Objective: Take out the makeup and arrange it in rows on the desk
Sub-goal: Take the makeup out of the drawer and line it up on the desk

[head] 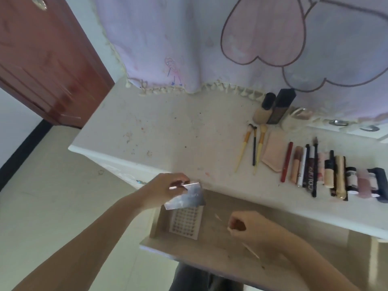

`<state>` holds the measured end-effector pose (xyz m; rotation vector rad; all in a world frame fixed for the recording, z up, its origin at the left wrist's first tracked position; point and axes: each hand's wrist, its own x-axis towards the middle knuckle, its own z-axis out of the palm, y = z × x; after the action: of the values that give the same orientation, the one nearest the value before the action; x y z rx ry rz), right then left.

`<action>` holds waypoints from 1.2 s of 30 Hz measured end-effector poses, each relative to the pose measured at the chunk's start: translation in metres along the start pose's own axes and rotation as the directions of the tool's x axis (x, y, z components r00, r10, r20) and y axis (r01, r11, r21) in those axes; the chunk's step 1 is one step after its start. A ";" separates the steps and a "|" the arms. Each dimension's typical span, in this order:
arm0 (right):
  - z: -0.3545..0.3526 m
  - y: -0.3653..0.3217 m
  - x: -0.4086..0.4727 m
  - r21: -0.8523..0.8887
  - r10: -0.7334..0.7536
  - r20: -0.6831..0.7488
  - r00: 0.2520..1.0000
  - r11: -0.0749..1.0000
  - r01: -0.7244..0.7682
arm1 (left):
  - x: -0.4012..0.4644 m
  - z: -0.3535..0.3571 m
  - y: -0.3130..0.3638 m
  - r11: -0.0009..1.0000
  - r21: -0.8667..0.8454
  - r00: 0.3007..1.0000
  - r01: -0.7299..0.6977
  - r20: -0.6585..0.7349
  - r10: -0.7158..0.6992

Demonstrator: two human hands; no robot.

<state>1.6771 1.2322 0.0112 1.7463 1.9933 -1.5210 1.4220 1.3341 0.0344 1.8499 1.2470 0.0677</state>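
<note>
My left hand (165,191) grips a flat silvery-grey compact case (185,198) and holds it above the left end of the open drawer (220,255). Under it in the drawer lies a white sheet of small dark dots (185,222). My right hand (249,227) is curled into a fist over the drawer's middle, and I cannot tell whether it pinches one of the thin sticks (249,249) lying there. On the white desk (168,131) at the right lies a row of tubes, pencils and small bottles (327,173), with three brushes (255,148) and a pink sponge (274,152) beside it.
Two foundation bottles (273,110) and a clear jar (296,118) stand at the back right under a hanging pale pink cloth (210,43). A brown wooden door (42,59) is at the left. Tiled floor lies beyond the desk's left edge.
</note>
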 end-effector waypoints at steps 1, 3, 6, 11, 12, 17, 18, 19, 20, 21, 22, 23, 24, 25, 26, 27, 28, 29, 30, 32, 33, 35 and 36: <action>-0.018 -0.006 -0.006 0.052 -0.003 -0.069 0.998 0.999 0.007 | 0.007 -0.014 0.011 1.000 -0.021 0.999 -0.008 -0.037 0.008; -0.050 -0.017 -0.005 0.219 0.025 -0.273 0.962 0.975 0.037 | 0.028 -0.038 0.030 0.999 -0.036 0.996 -0.032 -0.086 0.029; -0.083 -0.034 0.021 0.377 0.168 -0.526 0.834 0.925 0.051 | 0.079 -0.063 0.048 0.996 0.024 0.990 -0.087 -0.106 0.089; -0.107 -0.052 0.091 0.310 0.286 -0.670 0.685 0.946 -0.092 | 0.180 -0.081 0.062 0.965 0.220 0.985 -0.145 -0.057 0.161; -0.110 -0.051 0.100 0.289 0.305 -0.678 0.669 0.947 -0.139 | 0.197 -0.082 0.063 0.953 0.260 0.984 -0.157 -0.041 0.174; -0.119 -0.037 0.115 0.192 0.388 -0.687 0.614 0.912 -0.362 | 0.272 -0.076 0.078 0.922 0.299 0.969 -0.245 0.050 0.241; -0.118 -0.035 0.114 0.157 0.386 -0.697 0.604 0.905 -0.397 | 0.284 -0.073 0.084 0.909 0.322 0.964 -0.266 0.058 0.261; -0.118 -0.033 0.114 0.128 0.381 -0.704 0.599 0.898 -0.420 | 0.295 -0.069 0.090 0.888 0.359 0.957 -0.286 0.059 0.284; -0.117 -0.032 0.114 0.109 0.376 -0.712 0.593 0.893 -0.436 | 0.304 -0.065 0.096 0.864 0.403 0.950 -0.302 0.054 0.307; -0.116 -0.030 0.113 0.101 0.376 -0.718 0.586 0.889 -0.447 | 0.313 -0.061 0.100 0.840 0.440 0.942 -0.316 0.045 0.331; -0.116 -0.029 0.111 0.098 0.375 -0.729 0.572 0.885 -0.455 | 0.320 -0.057 0.103 0.821 0.464 0.934 -0.333 0.039 0.356; -0.115 -0.027 0.109 0.102 0.379 -0.740 0.556 0.880 -0.465 | 0.327 -0.052 0.105 0.802 0.485 0.925 -0.348 0.038 0.379; -0.113 -0.025 0.108 0.102 0.379 -0.748 0.544 0.876 -0.471 | 0.331 -0.047 0.104 0.784 0.509 0.920 -0.356 0.042 0.391; -0.112 -0.023 0.106 0.097 0.372 -0.756 0.538 0.877 -0.470 | 0.333 -0.042 0.103 0.767 0.536 0.919 -0.353 0.046 0.391; -0.109 -0.021 0.105 0.092 0.363 -0.764 0.533 0.880 -0.467 | 0.334 -0.038 0.101 0.755 0.559 0.920 -0.344 0.040 0.390; -0.107 -0.020 0.104 0.091 0.345 -0.783 0.518 0.886 -0.454 | 0.333 -0.035 0.100 0.747 0.575 0.920 -0.333 0.022 0.392; -0.104 -0.020 0.100 0.082 0.313 -0.811 0.494 0.898 -0.433 | 0.329 -0.032 0.100 0.745 0.584 0.917 -0.322 -0.001 0.398; -0.100 -0.022 0.096 0.057 0.251 -0.851 0.461 0.918 -0.393 | 0.322 -0.031 0.100 0.744 0.586 0.910 -0.320 -0.028 0.414; -0.095 -0.025 0.092 0.008 0.160 -0.894 0.419 0.940 -0.342 | 0.311 -0.030 0.099 0.744 0.581 0.893 -0.330 -0.062 0.445; -0.075 -0.033 0.081 -0.135 -0.045 -0.916 0.398 0.970 -0.201 | 0.269 -0.026 0.092 0.770 0.502 0.832 -0.393 -0.162 0.530; -0.058 -0.039 0.075 -0.182 -0.115 -0.889 0.442 0.977 -0.110 | 0.236 -0.022 0.083 0.784 0.431 0.786 -0.447 -0.228 0.574; -0.011 -0.045 0.067 -0.198 -0.160 -0.798 0.581 0.980 -0.001 | 0.157 -0.004 0.051 0.791 0.292 0.700 -0.538 -0.368 0.612; 0.016 -0.046 0.064 -0.176 -0.122 -0.743 0.659 0.984 -0.017 | 0.114 0.011 0.032 0.820 0.220 0.705 -0.529 -0.424 0.569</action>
<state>1.6108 1.2731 -0.0093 2.5254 2.4049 -0.5841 1.5069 1.4116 0.0044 2.3137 0.9536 0.8640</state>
